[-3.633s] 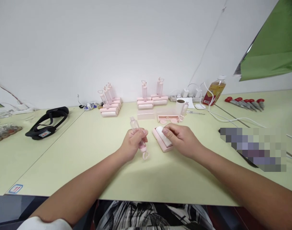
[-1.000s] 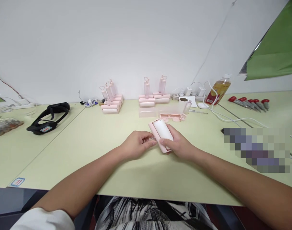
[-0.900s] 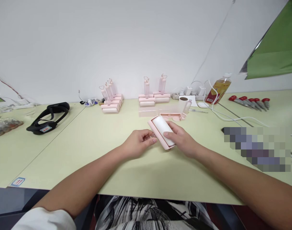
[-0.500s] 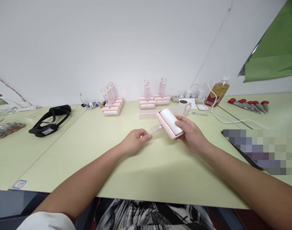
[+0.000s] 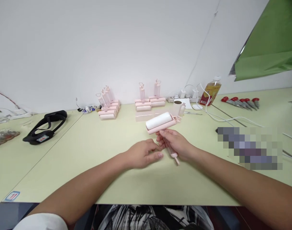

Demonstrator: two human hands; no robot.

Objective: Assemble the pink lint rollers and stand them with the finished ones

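Observation:
A pink lint roller [image 5: 159, 122] with a white roll is held above the table, roll end up and tilted, its clear handle slanting down toward me. My right hand [image 5: 176, 143] is closed around that handle just below the head. Close on its left, my left hand [image 5: 144, 154] has its fingers apart and holds nothing. Behind them lie a clear pinkish plastic cover [image 5: 143, 116], a loose roll with a brown core [image 5: 177, 108] and a small clear handle piece [image 5: 182, 109].
Several finished-looking lint rollers [image 5: 107, 114] stand along the wall, with more rollers [image 5: 143, 105] at centre. A black head strap [image 5: 46, 127] lies left. At right are a drink bottle [image 5: 210, 92], white cables [image 5: 222, 119], red-handled screwdrivers [image 5: 240, 103] and a blurred-out flat object [image 5: 249, 148].
The lint roller has turned, its head now pointing left and its handle down. My right hand has shifted from the head to the handle, and my left hand has let go of the handle.

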